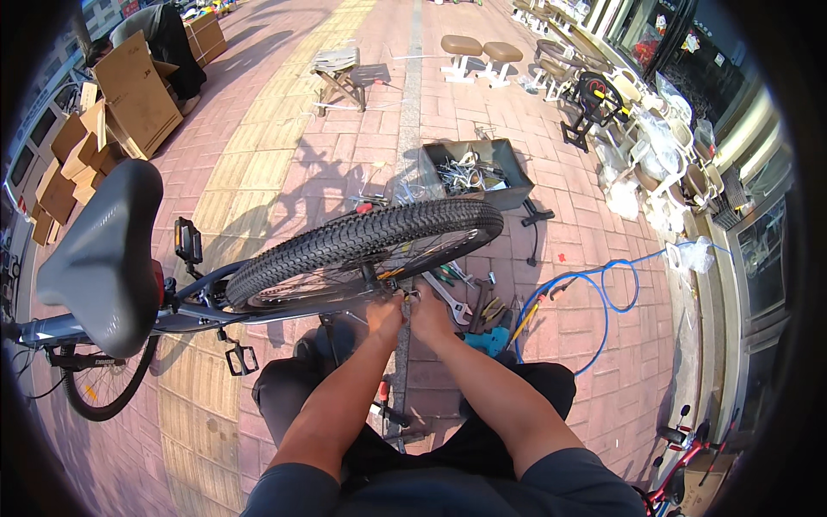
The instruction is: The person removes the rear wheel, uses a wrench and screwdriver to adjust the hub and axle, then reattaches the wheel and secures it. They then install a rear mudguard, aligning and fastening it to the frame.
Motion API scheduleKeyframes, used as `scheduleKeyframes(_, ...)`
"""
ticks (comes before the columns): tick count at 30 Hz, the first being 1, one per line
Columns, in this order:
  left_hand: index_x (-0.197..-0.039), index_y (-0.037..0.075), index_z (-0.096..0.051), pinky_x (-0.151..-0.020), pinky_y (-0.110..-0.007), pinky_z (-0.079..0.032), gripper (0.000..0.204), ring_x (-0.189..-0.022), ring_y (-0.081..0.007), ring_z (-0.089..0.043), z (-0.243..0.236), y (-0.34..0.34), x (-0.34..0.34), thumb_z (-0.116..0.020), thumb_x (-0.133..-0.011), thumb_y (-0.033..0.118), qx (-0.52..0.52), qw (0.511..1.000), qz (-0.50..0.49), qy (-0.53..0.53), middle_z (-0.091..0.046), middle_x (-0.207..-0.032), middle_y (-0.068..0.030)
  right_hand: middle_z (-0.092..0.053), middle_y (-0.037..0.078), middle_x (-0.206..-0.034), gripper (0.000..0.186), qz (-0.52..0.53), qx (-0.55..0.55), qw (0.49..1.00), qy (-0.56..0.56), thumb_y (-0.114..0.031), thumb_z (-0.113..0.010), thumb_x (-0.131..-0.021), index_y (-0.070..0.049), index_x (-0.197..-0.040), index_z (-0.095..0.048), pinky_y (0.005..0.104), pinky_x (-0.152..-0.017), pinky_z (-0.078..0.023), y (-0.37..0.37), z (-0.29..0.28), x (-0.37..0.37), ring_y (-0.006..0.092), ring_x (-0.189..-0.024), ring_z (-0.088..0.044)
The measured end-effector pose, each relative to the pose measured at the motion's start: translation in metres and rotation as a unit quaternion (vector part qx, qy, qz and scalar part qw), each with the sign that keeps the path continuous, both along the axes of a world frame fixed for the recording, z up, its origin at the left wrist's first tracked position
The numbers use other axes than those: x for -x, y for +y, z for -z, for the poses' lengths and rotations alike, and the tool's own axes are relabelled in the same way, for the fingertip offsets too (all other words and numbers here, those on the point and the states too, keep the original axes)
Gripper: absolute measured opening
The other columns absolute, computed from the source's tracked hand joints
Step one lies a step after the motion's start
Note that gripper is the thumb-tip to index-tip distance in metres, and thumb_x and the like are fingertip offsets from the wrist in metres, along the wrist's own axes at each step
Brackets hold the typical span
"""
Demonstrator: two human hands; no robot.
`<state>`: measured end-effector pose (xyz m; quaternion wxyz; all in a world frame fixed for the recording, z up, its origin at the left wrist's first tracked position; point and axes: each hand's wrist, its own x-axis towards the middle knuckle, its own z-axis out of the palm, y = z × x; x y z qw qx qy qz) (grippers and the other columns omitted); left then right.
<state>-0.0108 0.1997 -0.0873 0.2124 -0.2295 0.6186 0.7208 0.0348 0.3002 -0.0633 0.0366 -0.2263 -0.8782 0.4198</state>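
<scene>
A bicycle leans across the view at left, with its black saddle (108, 258) near me and its knobby rear tyre (345, 237) in front. My left hand (385, 315) and my right hand (427, 314) meet at the near side of the rear wheel, beside the hub. Both have their fingers closed around a small metal part there, too small to name. Just right of my right hand lie an adjustable wrench (454, 303), pliers (493, 310) and a teal tool (488, 341), partly hidden by my leg.
Beyond the wheel stands a dark metal toolbox (517, 183) full of loose parts. A blue hose (606, 323) loops at right. Stools (462, 46), bagged frames (663, 155) and a folding stool (338, 73) stand farther off. At upper left, a person (168, 43) bends by cardboard boxes (142, 99).
</scene>
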Motion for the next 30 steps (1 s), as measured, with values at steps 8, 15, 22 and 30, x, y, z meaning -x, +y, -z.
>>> scheduleKeyframes(8, -0.072, 0.003, -0.06, -0.047, -0.035, -0.037, 0.026, -0.05, -0.0158, -0.049, 0.039, 0.006, 0.007, -0.074, -0.089, 0.017, 0.032, 0.998, -0.024, 0.043, -0.054, -0.062, -0.0038, -0.067, 0.033, -0.104, 0.046, -0.127, -0.13, 0.971, -0.155, -0.012, -0.069, -0.085, 0.008, -0.119, -0.044, 0.055, -0.081, -0.054, -0.002, -0.007, 0.011, 0.0493, -0.099, -0.066)
scheduleKeyframes(15, -0.096, -0.005, -0.074, -0.082, -0.038, -0.052, 0.042, -0.09, -0.027, -0.07, 0.04, 0.006, 0.006, -0.08, -0.08, 0.034, 0.076, 0.997, 0.023, -0.003, -0.074, -0.095, -0.0202, -0.068, 0.032, -0.108, 0.051, -0.187, -0.162, 0.947, -0.205, -0.012, -0.075, -0.081, 0.007, -0.118, -0.047, 0.0491, -0.085, -0.057, 0.013, -0.01, 0.03, 0.045, -0.105, -0.068)
scheduleKeyframes(22, -0.089, -0.008, -0.07, -0.08, -0.039, -0.053, 0.046, -0.086, -0.0324, -0.07, 0.05, 0.012, 0.007, -0.083, -0.075, 0.035, 0.114, 0.993, 0.015, 0.008, -0.073, -0.088, -0.0222, -0.071, 0.023, -0.114, 0.04, -0.402, -0.311, 0.773, -0.38, -0.008, -0.073, -0.075, 0.001, -0.113, -0.069, 0.0441, -0.087, -0.058, 0.014, -0.036, 0.07, 0.0387, -0.11, -0.068)
scheduleKeyframes(30, -0.081, -0.004, -0.068, -0.077, -0.04, -0.053, 0.043, -0.075, -0.0286, -0.067, 0.027, 0.012, 0.009, -0.082, -0.077, 0.036, 0.072, 0.995, 0.004, -0.065, -0.073, -0.083, -0.0169, -0.073, 0.024, -0.101, 0.025, -0.289, -0.306, 0.87, -0.256, -0.018, -0.068, -0.076, -0.003, -0.092, -0.079, 0.0433, -0.084, -0.058, 0.036, -0.005, 0.04, 0.0379, -0.101, -0.071)
